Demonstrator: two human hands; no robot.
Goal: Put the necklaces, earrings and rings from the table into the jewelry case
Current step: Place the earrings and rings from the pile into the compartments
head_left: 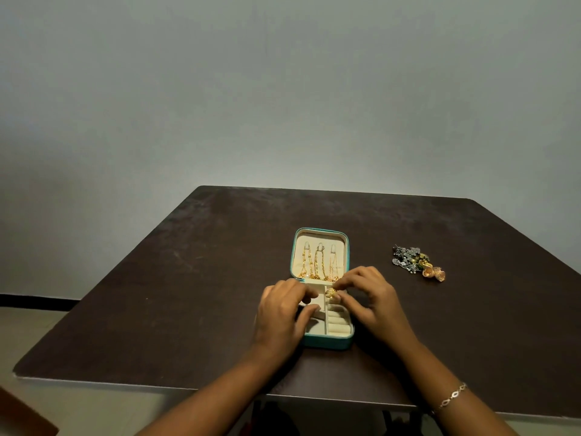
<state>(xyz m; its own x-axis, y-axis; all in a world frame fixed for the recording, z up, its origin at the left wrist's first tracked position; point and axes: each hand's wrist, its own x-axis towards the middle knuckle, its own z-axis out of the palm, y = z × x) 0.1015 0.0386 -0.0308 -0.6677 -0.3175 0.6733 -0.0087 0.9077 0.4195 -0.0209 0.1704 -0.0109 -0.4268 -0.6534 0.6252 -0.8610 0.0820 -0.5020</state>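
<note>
A teal jewelry case [327, 343] lies open in the middle of the dark table, cream inside. Three gold necklaces [319, 262] hang on hooks in its lid, the far half. My right hand [367, 297] pinches a gold ring [331, 292] over the far end of the ring rolls in the near half. My left hand [283, 313] rests on the left compartments of the case, fingers curled over the dividers. A small heap of earrings [416, 262], silver and gold, lies on the table to the right of the case.
The dark table [188, 294] stands against a plain grey wall, its near edge just under my forearms. A thin bracelet [452, 398] is on my right wrist. A brown corner of something shows at bottom left [19, 416].
</note>
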